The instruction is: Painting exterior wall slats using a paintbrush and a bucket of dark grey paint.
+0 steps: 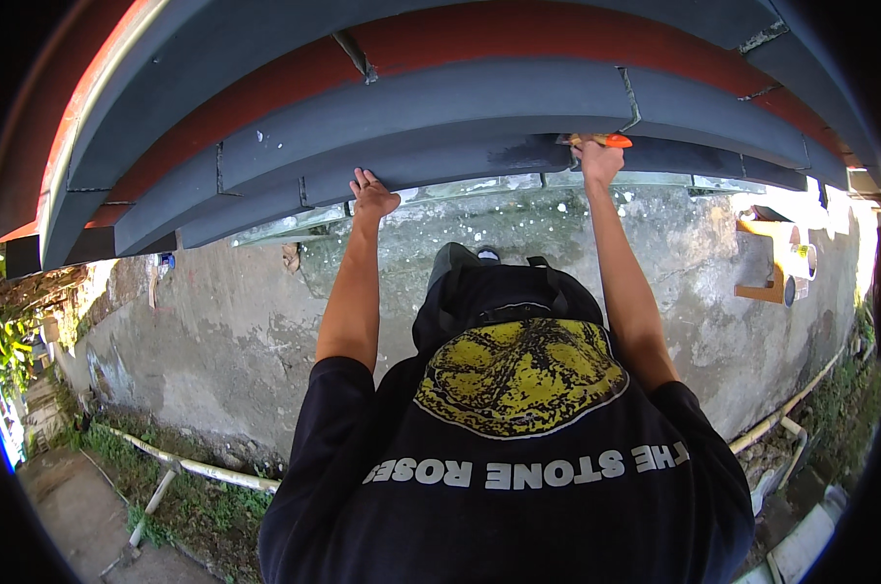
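Note:
A paintbrush (610,141) with an orange handle is gripped in my right hand (598,164). Its bristle end points left, at the underside edge of a long grey-painted board (440,161). Beside the bristles, a darker patch of paint (528,154) shows on that board and looks wet. Further left, my left hand (373,197) rests against the same board's lower edge, its fingers stretched out and nothing in it. Above the board rise more grey tiers (411,102) with a red band (460,44) between them.
Below the boards lies a worn concrete floor (226,331), spotted with white near the board edge. To the right stands a tan box-like object (760,291) with containers beside it. A pale pipe (197,467) runs along a grassy strip at the lower left.

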`<action>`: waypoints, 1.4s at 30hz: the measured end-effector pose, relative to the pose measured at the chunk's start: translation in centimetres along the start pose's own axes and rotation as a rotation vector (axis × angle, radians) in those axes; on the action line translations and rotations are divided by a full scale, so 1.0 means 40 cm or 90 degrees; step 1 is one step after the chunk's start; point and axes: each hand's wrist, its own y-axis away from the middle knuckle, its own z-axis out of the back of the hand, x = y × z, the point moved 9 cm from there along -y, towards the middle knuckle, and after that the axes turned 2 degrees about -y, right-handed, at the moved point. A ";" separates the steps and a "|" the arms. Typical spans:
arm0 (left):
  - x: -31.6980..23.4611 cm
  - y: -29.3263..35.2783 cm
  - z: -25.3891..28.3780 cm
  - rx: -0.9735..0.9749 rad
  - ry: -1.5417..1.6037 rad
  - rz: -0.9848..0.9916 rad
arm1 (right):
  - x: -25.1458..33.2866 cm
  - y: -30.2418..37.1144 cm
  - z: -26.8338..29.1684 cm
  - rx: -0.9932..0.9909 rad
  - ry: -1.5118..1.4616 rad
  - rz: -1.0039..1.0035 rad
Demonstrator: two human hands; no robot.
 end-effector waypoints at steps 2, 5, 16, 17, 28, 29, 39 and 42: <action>-0.021 0.002 0.011 -0.010 -0.024 -0.017 | -0.054 0.038 -0.105 0.159 -0.305 -0.163; -0.020 0.012 0.013 -0.017 -0.042 -0.036 | -0.061 0.094 -0.170 0.195 -0.345 -0.185; -0.016 0.048 0.021 -0.013 -0.042 -0.038 | -0.156 0.047 -0.004 -0.198 -0.292 -0.084; -0.057 0.037 0.035 -0.011 -0.044 -0.052 | -0.178 0.037 -0.014 -0.185 -0.311 -0.009; -0.058 0.040 0.033 0.005 -0.066 -0.054 | -0.015 0.328 -0.355 0.280 -0.235 -0.016; -0.049 0.043 0.030 0.013 -0.064 -0.057 | -0.023 0.315 -0.350 0.280 -0.235 -0.017; -0.017 0.050 0.024 0.022 -0.061 -0.069 | -0.148 0.008 0.036 -0.158 -0.347 0.071; -0.043 0.066 0.042 0.028 -0.061 -0.092 | -0.123 0.084 -0.024 -0.127 -0.182 0.118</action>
